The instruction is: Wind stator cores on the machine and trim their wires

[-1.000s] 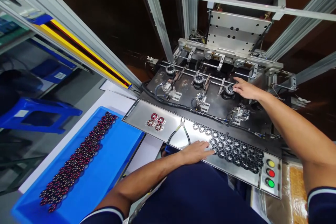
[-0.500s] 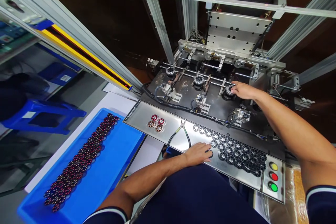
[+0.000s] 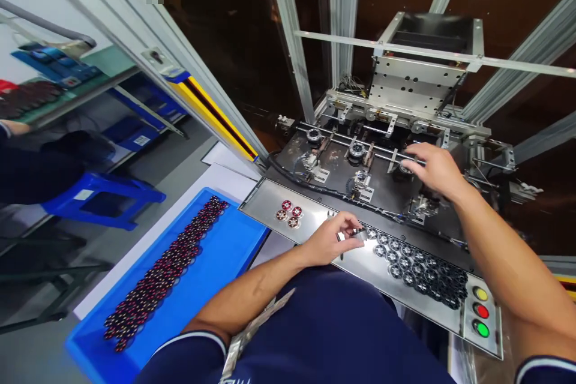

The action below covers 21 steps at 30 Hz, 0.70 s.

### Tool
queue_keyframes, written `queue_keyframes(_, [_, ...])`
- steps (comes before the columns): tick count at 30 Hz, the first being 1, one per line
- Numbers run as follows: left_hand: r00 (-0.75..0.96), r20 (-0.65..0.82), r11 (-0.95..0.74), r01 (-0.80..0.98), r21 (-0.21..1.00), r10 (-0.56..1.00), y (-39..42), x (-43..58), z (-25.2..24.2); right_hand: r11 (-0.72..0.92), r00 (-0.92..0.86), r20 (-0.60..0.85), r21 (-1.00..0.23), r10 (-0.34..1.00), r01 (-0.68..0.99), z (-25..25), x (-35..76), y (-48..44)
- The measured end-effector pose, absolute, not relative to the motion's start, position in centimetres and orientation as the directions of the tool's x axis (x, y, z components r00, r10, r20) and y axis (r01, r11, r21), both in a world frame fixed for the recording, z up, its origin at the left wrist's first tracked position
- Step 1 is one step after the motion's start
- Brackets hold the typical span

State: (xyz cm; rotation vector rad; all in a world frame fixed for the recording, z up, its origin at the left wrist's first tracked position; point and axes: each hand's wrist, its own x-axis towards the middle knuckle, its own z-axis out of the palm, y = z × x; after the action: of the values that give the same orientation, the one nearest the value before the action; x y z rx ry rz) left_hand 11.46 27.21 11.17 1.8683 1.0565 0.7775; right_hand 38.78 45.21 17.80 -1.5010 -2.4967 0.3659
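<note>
My left hand (image 3: 338,239) is over the metal tray (image 3: 256,207), thumb and fingers closed around a small black round part (image 3: 359,233). Beside it lie several black-rimmed round parts with silver spoked centres (image 3: 405,263), packed closer together toward the right. Pliers (image 3: 342,252) lie mostly hidden behind that hand. My right hand (image 3: 434,169) hovers at the right-hand fixture of the machine, thumb and fingers apart; nothing shows between them. A round part (image 3: 406,168) sits just below its thumb, partly covered. Round parts also sit on the middle fixture (image 3: 357,151) and the left fixture (image 3: 314,136).
Several red-and-silver round parts (image 3: 288,214) lie on the tray's left side. A blue bin (image 3: 216,276) holds many dark round parts with red marks. Yellow, red and green buttons (image 3: 481,311) are at right. Aluminium posts (image 3: 292,42) frame the machine. A blue stool (image 3: 108,195) stands at left.
My right hand has lifted slightly off the right-hand fixture, and its fingers have spread. My left hand has risen to the upper row of parts, now covering the pliers. The view has shifted.
</note>
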Motion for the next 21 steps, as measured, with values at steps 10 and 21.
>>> queue_keyframes(10, [0.393,0.163,-0.073,-0.233,0.970,0.905,26.6,8.0,17.1,0.782,-0.642,0.518,-0.583,0.566,0.219,20.0,28.5,27.3])
queue_keyframes(21, [0.281,0.130,-0.045,-0.289,0.956,0.951,24.4,8.1,14.7,0.622,-0.644,0.343,-0.735,0.684,0.268,20.8,29.8,26.5])
